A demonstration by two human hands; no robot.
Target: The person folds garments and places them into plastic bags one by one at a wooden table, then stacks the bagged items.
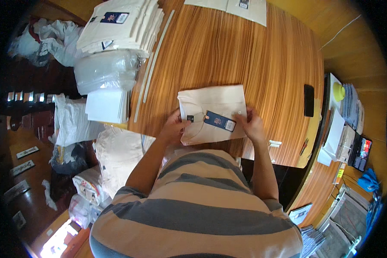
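A folded cream shirt [219, 96] lies at the near edge of the wood-grain table [210, 51], in front of my body. A navy hang tag [219, 121] rests on top of it, and a small dark label [190, 118] shows near its left side. My left hand [174, 125] grips the shirt's left edge, thumb on top beside the dark label. My right hand [251, 124] pinches the right edge, thumb on top near the tag's end. The fingers under the shirt are hidden on both sides.
At the far left stand a stack of folded cream shirts [133, 30], a pile of clear plastic bags [105, 71] and white sheets [105, 106]. More folded shirts [253, 12] lie at the far edge. A black phone [308, 100] sits on the right. Cream garments [118, 155] hang low left.
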